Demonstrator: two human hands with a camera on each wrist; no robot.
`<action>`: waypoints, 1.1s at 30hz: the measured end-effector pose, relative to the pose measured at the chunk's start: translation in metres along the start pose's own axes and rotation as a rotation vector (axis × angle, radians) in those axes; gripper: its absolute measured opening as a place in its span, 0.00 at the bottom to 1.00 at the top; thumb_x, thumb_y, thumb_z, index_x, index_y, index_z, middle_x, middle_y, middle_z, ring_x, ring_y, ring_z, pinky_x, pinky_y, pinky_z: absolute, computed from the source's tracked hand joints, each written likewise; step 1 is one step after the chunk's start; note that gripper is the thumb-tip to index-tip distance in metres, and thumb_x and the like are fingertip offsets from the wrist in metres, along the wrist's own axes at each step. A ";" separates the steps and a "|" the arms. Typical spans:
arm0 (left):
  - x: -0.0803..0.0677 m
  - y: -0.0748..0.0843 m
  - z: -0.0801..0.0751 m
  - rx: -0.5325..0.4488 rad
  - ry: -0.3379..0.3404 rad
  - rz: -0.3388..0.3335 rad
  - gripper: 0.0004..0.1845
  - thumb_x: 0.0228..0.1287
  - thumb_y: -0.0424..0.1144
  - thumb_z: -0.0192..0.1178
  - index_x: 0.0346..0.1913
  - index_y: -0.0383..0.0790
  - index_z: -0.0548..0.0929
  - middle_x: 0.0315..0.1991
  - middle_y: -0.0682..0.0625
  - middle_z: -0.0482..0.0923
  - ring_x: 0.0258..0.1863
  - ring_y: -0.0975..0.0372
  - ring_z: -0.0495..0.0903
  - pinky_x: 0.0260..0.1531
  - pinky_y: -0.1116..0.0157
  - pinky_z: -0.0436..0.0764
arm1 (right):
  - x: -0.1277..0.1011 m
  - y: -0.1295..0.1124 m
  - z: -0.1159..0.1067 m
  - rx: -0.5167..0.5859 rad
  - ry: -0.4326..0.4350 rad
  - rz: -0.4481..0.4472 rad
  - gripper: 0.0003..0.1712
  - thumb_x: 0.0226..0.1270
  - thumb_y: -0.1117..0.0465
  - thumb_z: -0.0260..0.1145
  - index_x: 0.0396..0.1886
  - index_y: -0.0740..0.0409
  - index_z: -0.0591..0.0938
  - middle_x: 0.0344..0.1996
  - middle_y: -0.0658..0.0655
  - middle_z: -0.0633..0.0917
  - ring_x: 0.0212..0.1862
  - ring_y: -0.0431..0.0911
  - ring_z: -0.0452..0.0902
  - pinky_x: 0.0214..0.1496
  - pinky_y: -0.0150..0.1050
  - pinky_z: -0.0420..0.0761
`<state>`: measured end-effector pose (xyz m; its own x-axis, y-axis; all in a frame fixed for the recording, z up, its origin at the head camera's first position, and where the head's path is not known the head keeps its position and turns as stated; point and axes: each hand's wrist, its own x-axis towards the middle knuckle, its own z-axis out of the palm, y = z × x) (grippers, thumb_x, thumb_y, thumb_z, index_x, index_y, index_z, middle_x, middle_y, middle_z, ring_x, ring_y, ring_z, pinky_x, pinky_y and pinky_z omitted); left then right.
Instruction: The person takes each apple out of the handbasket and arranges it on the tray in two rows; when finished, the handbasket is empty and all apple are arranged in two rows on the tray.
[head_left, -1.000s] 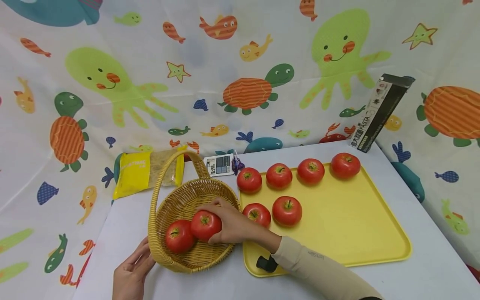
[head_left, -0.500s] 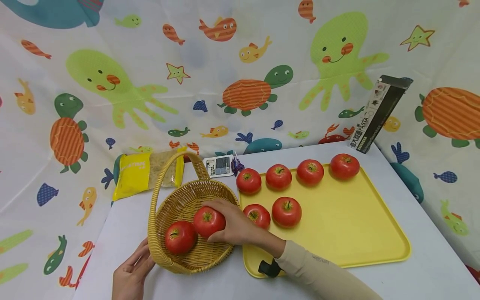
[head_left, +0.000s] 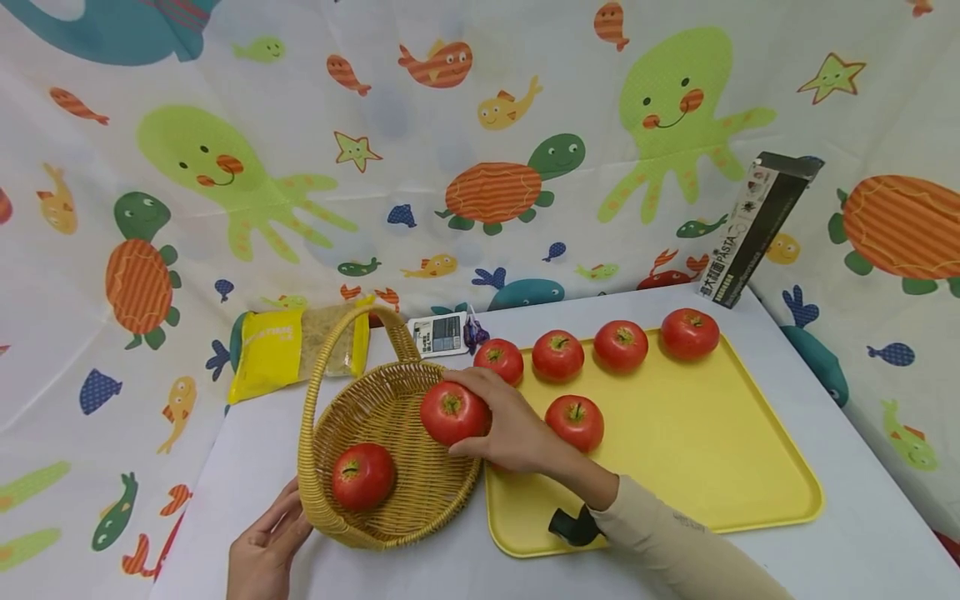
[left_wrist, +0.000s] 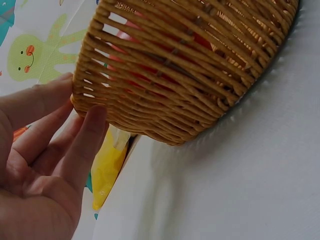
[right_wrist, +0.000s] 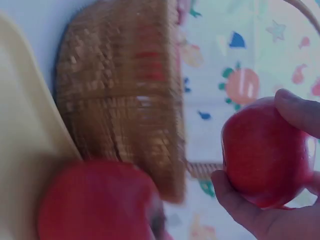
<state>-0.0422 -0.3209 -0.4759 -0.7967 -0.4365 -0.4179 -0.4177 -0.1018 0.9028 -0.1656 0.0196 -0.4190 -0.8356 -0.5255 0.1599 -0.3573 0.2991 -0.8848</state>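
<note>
Gripping tomato [head_left: 452,412] | right hand [head_left: 517,429] | above basket [head_left: 390,492] rim

A: Any print to be logged?

B: "PASTA" is read in white capitals on the black box [head_left: 757,223] leaned against the backdrop, with a few characters beside it that cannot be made out.

A: The yellow packet [head_left: 272,352]?

B: Pale lettering is seen, too small to be read.

A: The small card [head_left: 440,332] behind the basket?

B: Printed blocks only, nothing legible. Wrist views: no text.
</note>
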 end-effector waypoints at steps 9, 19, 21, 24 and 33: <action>-0.001 0.000 0.001 -0.016 -0.007 0.025 0.29 0.61 0.40 0.75 0.65 0.38 0.81 0.68 0.56 0.70 0.52 0.82 0.78 0.54 0.73 0.81 | -0.043 0.017 -0.083 -0.039 0.219 0.030 0.49 0.54 0.64 0.82 0.74 0.47 0.70 0.67 0.57 0.72 0.64 0.55 0.72 0.56 0.55 0.85; -0.001 0.000 0.000 -0.050 0.001 0.026 0.26 0.60 0.38 0.76 0.62 0.39 0.84 0.58 0.65 0.78 0.52 0.80 0.79 0.52 0.73 0.82 | -0.106 0.068 -0.130 -0.188 0.372 0.310 0.50 0.58 0.62 0.80 0.77 0.58 0.64 0.69 0.68 0.68 0.67 0.66 0.65 0.60 0.68 0.78; 0.000 0.000 0.000 -0.033 0.006 0.014 0.27 0.59 0.40 0.76 0.62 0.40 0.84 0.63 0.61 0.75 0.52 0.81 0.79 0.53 0.73 0.82 | -0.114 0.079 -0.130 -0.202 0.362 0.371 0.50 0.58 0.61 0.79 0.77 0.60 0.63 0.69 0.70 0.68 0.67 0.68 0.64 0.62 0.70 0.76; 0.000 0.001 0.000 -0.012 0.008 0.006 0.27 0.59 0.41 0.76 0.62 0.41 0.84 0.71 0.52 0.68 0.51 0.82 0.78 0.54 0.73 0.82 | -0.123 0.093 -0.126 -0.223 0.335 0.435 0.51 0.58 0.62 0.79 0.76 0.63 0.62 0.68 0.72 0.69 0.66 0.69 0.64 0.64 0.72 0.72; 0.001 0.001 0.001 -0.034 0.018 0.002 0.23 0.59 0.38 0.76 0.58 0.46 0.87 0.73 0.49 0.65 0.51 0.81 0.78 0.55 0.72 0.81 | -0.126 0.112 -0.117 -0.258 0.286 0.400 0.49 0.55 0.63 0.81 0.72 0.65 0.65 0.64 0.72 0.72 0.63 0.67 0.68 0.63 0.71 0.74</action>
<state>-0.0441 -0.3203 -0.4759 -0.7894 -0.4532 -0.4142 -0.4006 -0.1311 0.9068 -0.1494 0.2123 -0.4874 -0.9943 -0.1040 -0.0223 -0.0491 0.6350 -0.7709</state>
